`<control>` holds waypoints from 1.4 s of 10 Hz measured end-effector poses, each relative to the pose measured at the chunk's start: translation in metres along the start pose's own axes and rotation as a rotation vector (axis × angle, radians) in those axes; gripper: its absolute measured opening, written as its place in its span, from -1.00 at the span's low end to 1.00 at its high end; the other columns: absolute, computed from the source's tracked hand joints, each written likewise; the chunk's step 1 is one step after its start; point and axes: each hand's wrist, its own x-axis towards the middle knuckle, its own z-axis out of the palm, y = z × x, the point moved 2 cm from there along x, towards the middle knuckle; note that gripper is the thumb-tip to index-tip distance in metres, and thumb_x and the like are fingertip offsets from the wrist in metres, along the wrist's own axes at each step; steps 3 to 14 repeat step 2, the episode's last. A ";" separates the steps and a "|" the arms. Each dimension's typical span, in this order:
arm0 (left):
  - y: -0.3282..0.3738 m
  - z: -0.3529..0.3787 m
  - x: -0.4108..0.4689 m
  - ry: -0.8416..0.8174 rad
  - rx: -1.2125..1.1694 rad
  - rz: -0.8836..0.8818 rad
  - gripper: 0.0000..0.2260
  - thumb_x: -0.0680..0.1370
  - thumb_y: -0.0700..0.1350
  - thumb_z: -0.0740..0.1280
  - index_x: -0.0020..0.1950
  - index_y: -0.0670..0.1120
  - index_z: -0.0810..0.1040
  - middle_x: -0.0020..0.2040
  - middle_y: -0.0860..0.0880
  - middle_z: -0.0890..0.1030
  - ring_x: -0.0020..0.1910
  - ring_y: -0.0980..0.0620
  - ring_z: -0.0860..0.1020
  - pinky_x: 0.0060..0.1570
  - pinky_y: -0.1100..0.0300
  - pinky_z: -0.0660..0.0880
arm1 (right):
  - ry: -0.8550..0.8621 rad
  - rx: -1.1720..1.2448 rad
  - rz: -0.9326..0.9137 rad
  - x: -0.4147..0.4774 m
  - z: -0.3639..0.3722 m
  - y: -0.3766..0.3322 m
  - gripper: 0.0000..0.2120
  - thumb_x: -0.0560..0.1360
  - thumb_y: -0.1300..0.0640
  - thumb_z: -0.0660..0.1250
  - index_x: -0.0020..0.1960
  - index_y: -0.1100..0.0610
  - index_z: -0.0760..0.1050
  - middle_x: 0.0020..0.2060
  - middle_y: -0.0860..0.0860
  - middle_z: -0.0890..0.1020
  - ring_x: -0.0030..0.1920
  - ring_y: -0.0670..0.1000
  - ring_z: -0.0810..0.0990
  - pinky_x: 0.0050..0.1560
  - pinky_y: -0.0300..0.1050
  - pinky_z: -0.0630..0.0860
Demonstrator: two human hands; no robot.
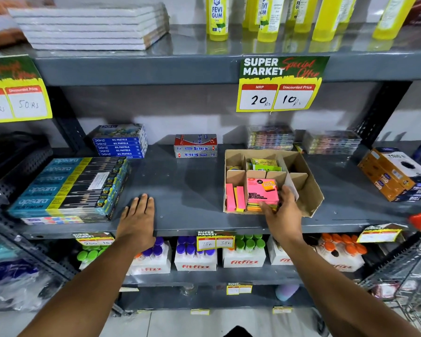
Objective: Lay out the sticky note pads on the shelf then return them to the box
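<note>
A cardboard box [309, 188] with dividers stands on the grey middle shelf [187, 190], right of centre. In its front middle compartment lies a stack of sticky note pads [261, 190], pink on top with orange and yellow below. My right hand [283, 212] grips the front right corner of that stack, fingers around it. Narrow pink and yellow pads [235, 199] stand in the front left compartment. Green packets [264, 164] fill a rear compartment. My left hand [137, 212] rests flat on the bare shelf, fingers together, holding nothing.
Apsara pencil boxes [68, 188] are stacked at the left, oil pastel boxes [120, 142] and Softek boxes [196, 145] at the back, orange boxes [394, 176] at the right. Glue bottles [216, 18] stand on the shelf above. Fitfizz bottles [195, 254] fill the shelf below. A trolley [413, 276] is at lower right.
</note>
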 end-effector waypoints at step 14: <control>0.002 -0.003 -0.002 -0.013 0.005 0.012 0.04 0.36 0.03 0.48 0.53 -0.12 -0.24 0.57 -0.12 -0.18 0.53 -0.13 -0.15 0.49 -0.06 -0.04 | 0.017 -0.030 -0.038 -0.001 0.001 -0.002 -0.45 0.49 0.15 0.45 0.39 0.05 0.29 0.26 0.03 0.58 0.26 0.08 0.56 0.21 0.07 0.54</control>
